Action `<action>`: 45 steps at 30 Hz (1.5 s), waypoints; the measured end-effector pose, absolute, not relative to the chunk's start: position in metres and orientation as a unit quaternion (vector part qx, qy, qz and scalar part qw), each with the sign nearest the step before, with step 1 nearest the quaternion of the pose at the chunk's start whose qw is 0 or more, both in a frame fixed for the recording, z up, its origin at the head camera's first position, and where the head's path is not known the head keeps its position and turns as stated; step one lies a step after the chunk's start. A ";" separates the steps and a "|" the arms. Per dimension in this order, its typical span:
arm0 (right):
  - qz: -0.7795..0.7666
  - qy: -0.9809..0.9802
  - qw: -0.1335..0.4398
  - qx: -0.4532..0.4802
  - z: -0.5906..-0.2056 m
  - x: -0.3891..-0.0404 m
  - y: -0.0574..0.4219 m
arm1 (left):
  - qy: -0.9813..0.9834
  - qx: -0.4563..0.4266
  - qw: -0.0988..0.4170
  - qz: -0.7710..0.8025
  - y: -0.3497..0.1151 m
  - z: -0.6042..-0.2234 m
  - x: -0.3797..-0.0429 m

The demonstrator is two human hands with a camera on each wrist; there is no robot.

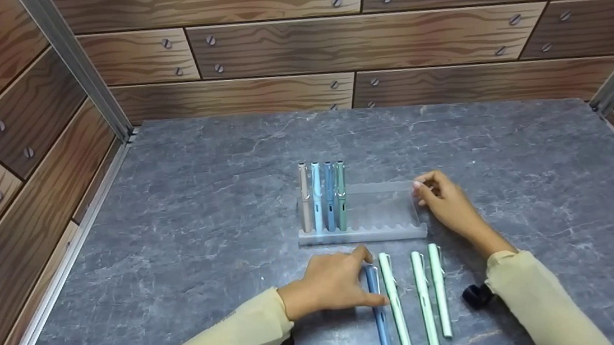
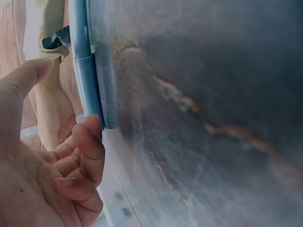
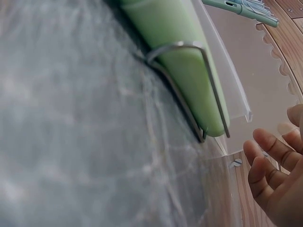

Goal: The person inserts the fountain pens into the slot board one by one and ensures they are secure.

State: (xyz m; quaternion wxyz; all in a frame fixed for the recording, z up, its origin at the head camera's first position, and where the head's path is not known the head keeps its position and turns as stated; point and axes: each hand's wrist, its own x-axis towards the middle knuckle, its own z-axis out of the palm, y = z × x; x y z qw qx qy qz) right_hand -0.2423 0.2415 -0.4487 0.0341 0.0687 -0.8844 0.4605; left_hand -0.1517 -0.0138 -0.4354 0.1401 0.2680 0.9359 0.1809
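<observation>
My left hand [image 1: 337, 282] is over a blue pen [image 1: 381, 323] that lies lengthwise on the table, thumb and forefinger spread around its upper part. In the left wrist view, a fingertip [image 2: 94, 125] is right at the pen's end, and the thumb stands apart from it. My right hand [image 1: 448, 204] pinches the right side edge of a clear plastic pen stand [image 1: 384, 210]. Beige [image 1: 305, 201], light blue [image 1: 317, 199], blue [image 1: 330, 198] and dark green [image 1: 342, 197] pens stand side by side in its left slots, clips facing up.
Three pale green pens lie right of the blue one: one close beside it [image 1: 394, 302], two farther right [image 1: 425, 299] [image 1: 440, 292]. A black wrist device [image 1: 476, 296] sits by the right sleeve. Wood-patterned walls [image 1: 272, 46] border the grey marbled table [image 1: 203, 205].
</observation>
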 end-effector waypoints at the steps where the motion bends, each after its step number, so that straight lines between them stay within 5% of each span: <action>1: 0.460 -0.885 0.035 0.070 -0.449 -0.242 0.242 | 0.936 0.267 0.143 0.179 -0.014 -0.436 -0.152; 45: 0.468 -0.880 0.031 0.075 -0.450 -0.243 0.242 | 0.939 0.246 0.164 0.177 -0.007 -0.439 -0.152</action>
